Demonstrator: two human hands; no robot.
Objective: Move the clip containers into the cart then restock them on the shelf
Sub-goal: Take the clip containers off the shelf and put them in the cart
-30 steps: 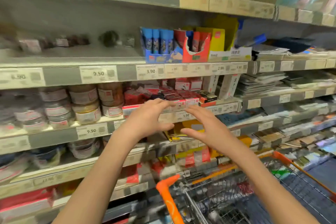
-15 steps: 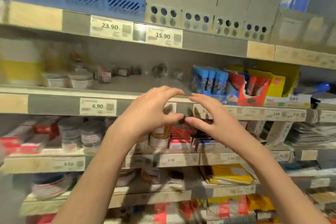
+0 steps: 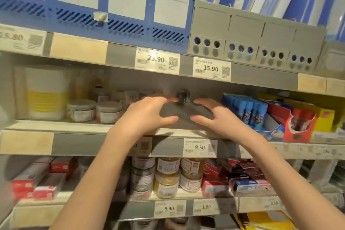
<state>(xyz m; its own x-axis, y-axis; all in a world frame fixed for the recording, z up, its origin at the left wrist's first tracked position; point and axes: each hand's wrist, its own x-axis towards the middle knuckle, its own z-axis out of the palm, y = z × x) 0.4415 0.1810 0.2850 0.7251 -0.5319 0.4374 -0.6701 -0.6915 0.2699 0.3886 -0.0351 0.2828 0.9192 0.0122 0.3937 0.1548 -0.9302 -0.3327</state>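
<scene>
Clip containers (image 3: 109,111), small round clear tubs with labels, sit on the left part of the middle shelf (image 3: 56,127), beside a white and yellow pack (image 3: 44,95); more jars (image 3: 167,177) are stacked on the shelf below. One small dark round item (image 3: 182,96) stands alone far back on the shelf, between both hands. Left hand (image 3: 147,115) and right hand (image 3: 214,115) reach forward over the shelf edge, palms facing each other, fingers spread and curved, holding nothing and apart from the dark item. Half a second ago the hands hovered before the shelf edge with fingertips nearly meeting; now they are wider apart and deeper in, and the view has tilted up.
</scene>
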